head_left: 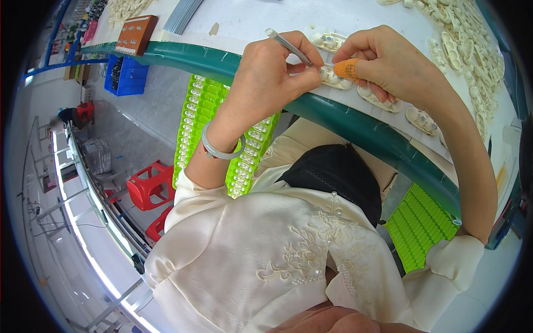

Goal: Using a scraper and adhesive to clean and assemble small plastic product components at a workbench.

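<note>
At near table edge [355, 121], left hand [272, 77] pinches pen-shaped tool [288, 46]; right hand [388, 66], hold unclear; tool slip might scratch cream casing [336, 80].

Parts [421, 120] line the table's [250, 16] near edge, a heap [455, 50] its right side; a block [135, 36] sits at the near edge, left. Below, left to right: a bin [132, 79], a tray [212, 100], another tray [422, 225].
</note>
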A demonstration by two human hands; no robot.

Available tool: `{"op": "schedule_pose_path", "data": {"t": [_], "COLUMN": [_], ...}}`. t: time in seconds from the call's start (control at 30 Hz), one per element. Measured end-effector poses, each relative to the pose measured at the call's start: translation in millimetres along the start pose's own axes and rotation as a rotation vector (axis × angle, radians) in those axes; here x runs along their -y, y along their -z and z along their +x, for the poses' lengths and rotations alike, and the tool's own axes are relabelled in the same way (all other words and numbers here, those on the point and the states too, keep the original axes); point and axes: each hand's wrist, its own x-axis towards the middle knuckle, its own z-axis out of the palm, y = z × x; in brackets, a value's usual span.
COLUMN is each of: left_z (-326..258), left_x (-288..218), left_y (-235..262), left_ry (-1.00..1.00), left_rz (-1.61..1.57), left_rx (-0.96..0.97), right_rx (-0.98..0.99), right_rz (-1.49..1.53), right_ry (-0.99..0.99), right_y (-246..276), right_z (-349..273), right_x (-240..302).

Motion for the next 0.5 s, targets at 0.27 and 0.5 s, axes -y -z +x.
{"op": "schedule_pose_path", "data": {"t": [0.27, 0.5], "left_z": [-0.1, -0.5], "left_x": [1.6, 3.0], "left_y": [-0.1, -0.9], "left_ry": [-0.005, -0.034], "left_rz": [-0.012, -0.016], "left_rx": [-0.013, -0.015], "right_rx": [-0.075, -0.168], "right_rz": [-0.117, -0.167], "right_ry": [0.014, 0.097], "right_y": [-6.2, -14.1], "right_z": [-1.5, -8.3], "right_x": [-0.5, -1.2]}}
